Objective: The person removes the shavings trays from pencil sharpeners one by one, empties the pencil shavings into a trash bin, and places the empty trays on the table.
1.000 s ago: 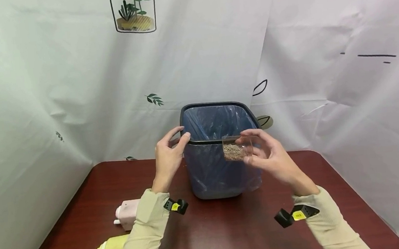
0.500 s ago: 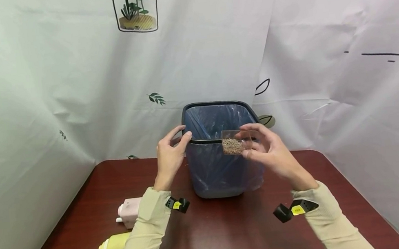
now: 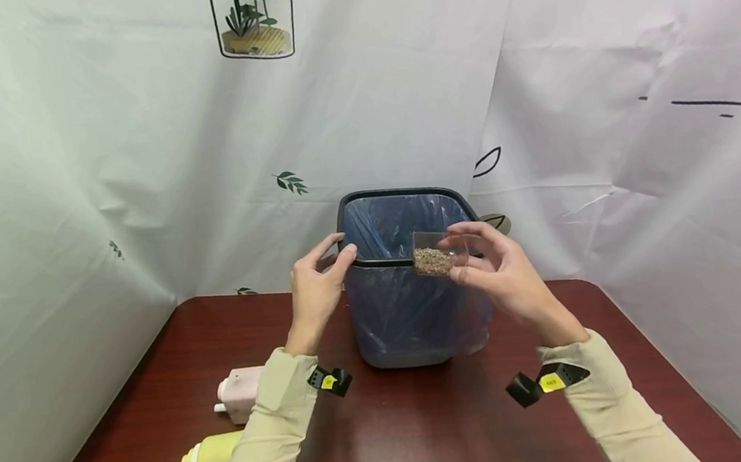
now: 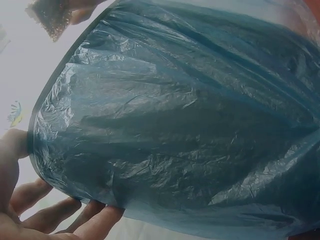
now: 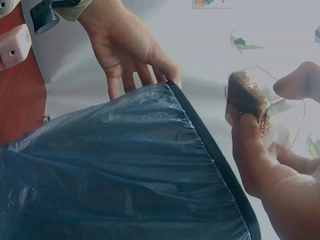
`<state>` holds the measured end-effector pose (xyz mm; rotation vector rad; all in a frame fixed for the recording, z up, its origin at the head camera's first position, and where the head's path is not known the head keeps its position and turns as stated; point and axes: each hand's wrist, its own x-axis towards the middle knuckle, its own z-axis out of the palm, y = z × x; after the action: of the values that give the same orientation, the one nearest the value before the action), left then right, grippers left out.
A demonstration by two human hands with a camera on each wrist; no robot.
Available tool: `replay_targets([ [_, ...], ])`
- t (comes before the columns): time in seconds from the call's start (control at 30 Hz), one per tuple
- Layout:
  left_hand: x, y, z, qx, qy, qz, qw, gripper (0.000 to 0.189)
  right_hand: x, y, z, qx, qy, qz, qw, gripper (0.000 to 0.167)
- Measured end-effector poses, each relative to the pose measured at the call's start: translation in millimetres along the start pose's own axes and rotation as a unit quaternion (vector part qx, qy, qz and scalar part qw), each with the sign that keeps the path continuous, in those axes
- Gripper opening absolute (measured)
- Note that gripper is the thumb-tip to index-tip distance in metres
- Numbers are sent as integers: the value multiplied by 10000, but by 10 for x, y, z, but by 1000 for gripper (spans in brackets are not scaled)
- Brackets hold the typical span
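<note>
My right hand point(image 3: 498, 270) grips a small clear plastic box point(image 3: 440, 253) between thumb and fingers, just above the front rim of a trash bin. Brown curly bits that look like shavings point(image 5: 246, 102) lie in the box. The trash bin point(image 3: 397, 319) is dark, with a black rim and a translucent blue plastic bag point(image 4: 160, 125) lining it and folded down over the outside. At the bin's left front corner, my left hand point(image 3: 317, 286) holds the rim, its thumb at the front and its fingers along the left side. The bin's bottom inside is hidden.
A pink object point(image 3: 241, 394) with a white knob and a yellow one point(image 3: 214, 456) stand on the table's left, partly behind my left forearm. The dark red table point(image 3: 428, 438) meets a white printed curtain point(image 3: 384, 107) behind the bin.
My right hand has risen slightly with the clear box, from in front of the bin to its front rim. The left hand keeps its place on the rim.
</note>
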<state>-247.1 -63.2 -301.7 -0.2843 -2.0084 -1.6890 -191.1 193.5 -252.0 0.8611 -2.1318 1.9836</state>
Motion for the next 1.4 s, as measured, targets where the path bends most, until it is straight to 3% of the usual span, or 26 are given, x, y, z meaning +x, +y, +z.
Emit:
replay_targets([
  [0.47, -21, -8, -1, -48, 35, 190, 9998, 42, 83, -41, -9, -214, 75, 142, 9996, 53],
  [0.9, -14, -21, -3, -167, 106, 70, 9998, 45, 238, -107, 44, -725, 201, -25, 9972, 57],
  [1.23, -29, -9, 14, -50, 184, -7, 9998, 48, 307, -124, 74, -1811, 296, -13, 9830, 60],
  [1.4, -27, -5, -1, -29, 117, -24, 9999, 47, 341, -112, 89, -2433, 437, -267, 9686, 60],
])
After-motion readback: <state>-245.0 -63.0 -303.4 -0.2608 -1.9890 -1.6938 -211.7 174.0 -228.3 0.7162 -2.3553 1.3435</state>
